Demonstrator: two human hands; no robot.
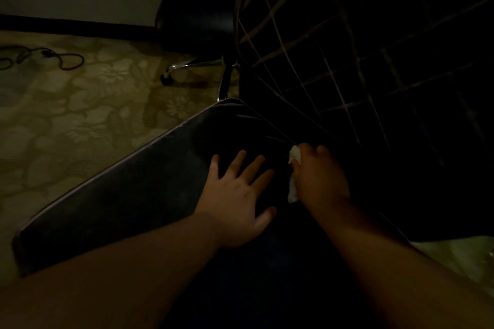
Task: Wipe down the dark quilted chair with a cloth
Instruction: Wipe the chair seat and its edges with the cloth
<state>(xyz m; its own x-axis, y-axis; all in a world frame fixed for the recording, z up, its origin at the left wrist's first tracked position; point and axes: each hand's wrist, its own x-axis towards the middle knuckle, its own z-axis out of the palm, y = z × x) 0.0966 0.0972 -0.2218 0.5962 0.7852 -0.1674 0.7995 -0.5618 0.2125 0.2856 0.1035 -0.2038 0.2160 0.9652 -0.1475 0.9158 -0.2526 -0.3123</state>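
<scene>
At the crease where the quilted chair (149, 189) seat meets its back, the right hand (320, 179) grips a white cloth (295, 157), fingers curled; the left hand (236, 195) rests flat, fingers spread; best press firmly along the seam.

There were two hands, the left hand (235, 197) and the right hand (319, 176), one white cloth (294, 168), two chairs, the quilted chair (133, 195) and another chair (197, 21) behind it, and one cord (53, 57).
</scene>
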